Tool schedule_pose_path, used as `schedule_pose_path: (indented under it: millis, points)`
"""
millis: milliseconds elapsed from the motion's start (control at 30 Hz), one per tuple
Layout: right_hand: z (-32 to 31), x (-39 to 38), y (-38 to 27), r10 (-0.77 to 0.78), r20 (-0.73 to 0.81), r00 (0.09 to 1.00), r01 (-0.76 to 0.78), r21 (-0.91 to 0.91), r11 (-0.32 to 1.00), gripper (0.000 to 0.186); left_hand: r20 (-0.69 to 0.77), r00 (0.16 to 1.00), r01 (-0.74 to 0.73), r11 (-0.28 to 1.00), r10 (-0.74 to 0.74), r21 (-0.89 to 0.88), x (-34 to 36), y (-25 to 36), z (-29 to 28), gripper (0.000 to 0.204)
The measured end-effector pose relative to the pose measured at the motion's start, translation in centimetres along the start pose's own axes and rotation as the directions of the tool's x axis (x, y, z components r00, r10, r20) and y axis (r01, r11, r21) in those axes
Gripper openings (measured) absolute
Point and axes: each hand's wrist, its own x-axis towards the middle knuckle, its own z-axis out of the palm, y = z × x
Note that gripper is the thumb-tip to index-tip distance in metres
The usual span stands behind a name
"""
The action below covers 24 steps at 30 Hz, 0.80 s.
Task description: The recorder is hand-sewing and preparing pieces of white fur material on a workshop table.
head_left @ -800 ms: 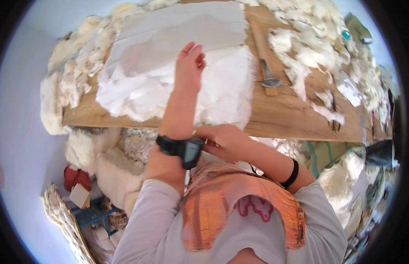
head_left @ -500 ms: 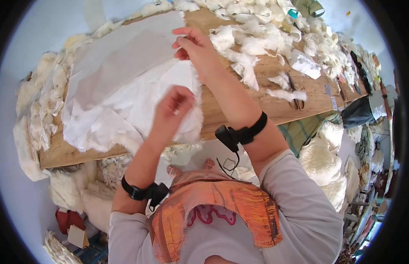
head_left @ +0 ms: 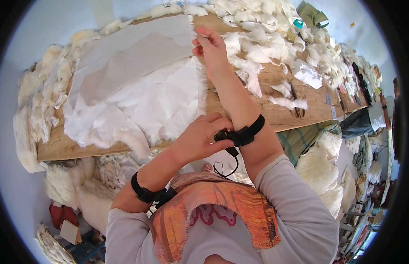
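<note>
the left hand [head_left: 200,138] pinches the black device [head_left: 245,136] just right of it, strapped slantwise across the right forearm [head_left: 237,97], while the right hand [head_left: 213,48], loosely curled and empty, hangs farther off near the white sheet [head_left: 134,48].

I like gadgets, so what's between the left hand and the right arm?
The head view shows a black device strapped to the right arm, the left hand on it.

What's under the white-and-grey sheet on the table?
White fluff sticks out along its lower edge, with the wooden table around it. The rest is covered by the sheet.
</note>
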Motion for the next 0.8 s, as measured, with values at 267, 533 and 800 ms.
schedule_pose_path:
  millis: [267,533,800]
  points:
    - [-0.3,0.0,2.1,-0.157,0.019,0.987,0.158,-0.166,0.973,0.021,0.011,0.994,-0.108,0.949,0.110,0.295,0.3,0.9,0.7,0.030]
    - [-0.1,-0.2,2.1,-0.342,0.080,0.936,0.333,-0.511,0.792,0.018,-0.077,0.985,-0.127,0.956,0.152,0.264,-0.3,0.4,0.8,0.025]
    - [1.7,-1.8,2.5,-0.407,0.382,0.829,0.537,-0.745,0.394,0.015,-0.144,0.980,-0.117,0.983,0.137,0.138,-0.8,0.3,0.8,0.020]
